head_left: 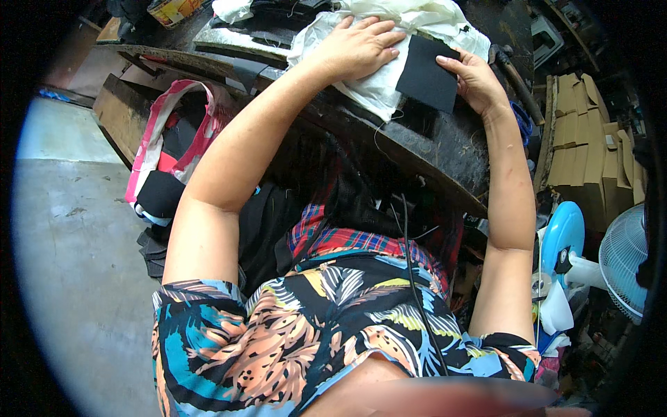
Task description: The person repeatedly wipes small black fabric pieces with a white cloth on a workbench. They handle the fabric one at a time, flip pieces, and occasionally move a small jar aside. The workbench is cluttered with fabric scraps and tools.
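My left hand (363, 50) lies flat, fingers apart, on a crumpled white cloth (375, 94) spread over the dark worktable (445, 142). To its right, a square piece of black fabric (427, 73) rests partly over the cloth and hangs toward the table's near side. My right hand (476, 82) pinches that piece at its right edge, with the thumb on top and the other fingers mostly hidden beneath. A loose thread dangles from the cloth's near corner.
A hammer-like tool with a long handle (517, 83) lies right of my right hand. Stacked cardboard (580, 139) and a blue-and-white fan (564, 240) stand at the right. At the left are a pink-edged bag (142, 163) holding dark pieces, and a wooden box (118, 115).
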`<act>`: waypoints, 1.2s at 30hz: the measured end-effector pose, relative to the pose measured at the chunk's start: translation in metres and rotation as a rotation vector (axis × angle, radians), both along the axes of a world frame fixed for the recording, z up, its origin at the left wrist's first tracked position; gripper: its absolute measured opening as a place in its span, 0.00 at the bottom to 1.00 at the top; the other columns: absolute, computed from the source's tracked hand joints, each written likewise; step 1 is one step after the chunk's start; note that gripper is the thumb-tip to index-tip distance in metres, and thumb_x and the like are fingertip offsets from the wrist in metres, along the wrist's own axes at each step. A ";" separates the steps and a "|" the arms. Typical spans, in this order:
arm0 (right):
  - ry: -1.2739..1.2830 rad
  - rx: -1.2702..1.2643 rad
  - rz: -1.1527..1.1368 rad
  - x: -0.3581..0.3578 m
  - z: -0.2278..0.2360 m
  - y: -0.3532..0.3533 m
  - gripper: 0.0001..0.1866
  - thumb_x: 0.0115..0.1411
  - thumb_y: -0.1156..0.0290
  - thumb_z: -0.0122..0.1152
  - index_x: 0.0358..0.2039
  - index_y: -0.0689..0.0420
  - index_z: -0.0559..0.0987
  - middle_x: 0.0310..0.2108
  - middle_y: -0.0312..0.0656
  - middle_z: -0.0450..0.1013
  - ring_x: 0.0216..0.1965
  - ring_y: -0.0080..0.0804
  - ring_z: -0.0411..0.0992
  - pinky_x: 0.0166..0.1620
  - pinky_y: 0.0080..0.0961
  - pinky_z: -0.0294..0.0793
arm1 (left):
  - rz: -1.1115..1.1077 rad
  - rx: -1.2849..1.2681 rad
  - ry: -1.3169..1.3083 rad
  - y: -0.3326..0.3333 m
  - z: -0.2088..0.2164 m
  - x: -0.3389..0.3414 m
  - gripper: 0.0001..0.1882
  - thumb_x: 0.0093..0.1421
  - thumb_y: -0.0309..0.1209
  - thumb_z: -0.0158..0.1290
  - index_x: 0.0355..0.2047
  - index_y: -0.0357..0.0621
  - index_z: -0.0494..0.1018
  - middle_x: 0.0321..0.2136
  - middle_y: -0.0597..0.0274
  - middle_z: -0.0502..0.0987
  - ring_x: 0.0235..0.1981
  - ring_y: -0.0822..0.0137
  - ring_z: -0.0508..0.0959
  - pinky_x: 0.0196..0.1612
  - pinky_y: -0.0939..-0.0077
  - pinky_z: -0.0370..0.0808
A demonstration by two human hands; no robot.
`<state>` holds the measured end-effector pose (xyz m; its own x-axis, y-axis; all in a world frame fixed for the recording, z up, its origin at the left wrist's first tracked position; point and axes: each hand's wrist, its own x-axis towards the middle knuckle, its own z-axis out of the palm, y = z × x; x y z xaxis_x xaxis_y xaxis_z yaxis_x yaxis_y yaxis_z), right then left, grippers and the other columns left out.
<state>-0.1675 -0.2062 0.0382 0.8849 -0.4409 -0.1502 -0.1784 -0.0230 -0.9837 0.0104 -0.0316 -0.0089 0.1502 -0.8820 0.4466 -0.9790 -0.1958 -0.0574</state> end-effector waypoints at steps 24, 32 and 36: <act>0.076 -0.127 -0.053 0.002 0.004 0.014 0.14 0.57 0.71 0.64 0.43 0.55 0.75 0.28 0.30 0.75 0.23 0.12 0.72 0.18 0.07 0.67 | -0.013 0.069 0.044 0.010 0.019 -0.009 0.43 0.58 0.68 0.41 0.65 0.54 0.59 0.64 0.54 0.60 0.66 0.55 0.57 0.66 0.49 0.52; 0.064 -0.147 -0.028 0.003 -0.001 0.008 0.16 0.57 0.72 0.64 0.45 0.57 0.73 0.27 0.32 0.75 0.22 0.14 0.72 0.18 0.09 0.66 | -0.043 0.077 -0.011 0.009 0.020 -0.009 0.35 0.59 0.67 0.40 0.65 0.75 0.59 0.64 0.49 0.60 0.66 0.52 0.59 0.63 0.42 0.52; 0.052 -0.199 -0.005 0.004 -0.004 0.006 0.17 0.57 0.73 0.64 0.46 0.58 0.72 0.26 0.33 0.75 0.22 0.16 0.73 0.18 0.11 0.68 | -0.034 0.108 -0.024 0.005 0.017 -0.007 0.35 0.58 0.68 0.41 0.65 0.77 0.59 0.64 0.48 0.59 0.66 0.50 0.58 0.64 0.39 0.50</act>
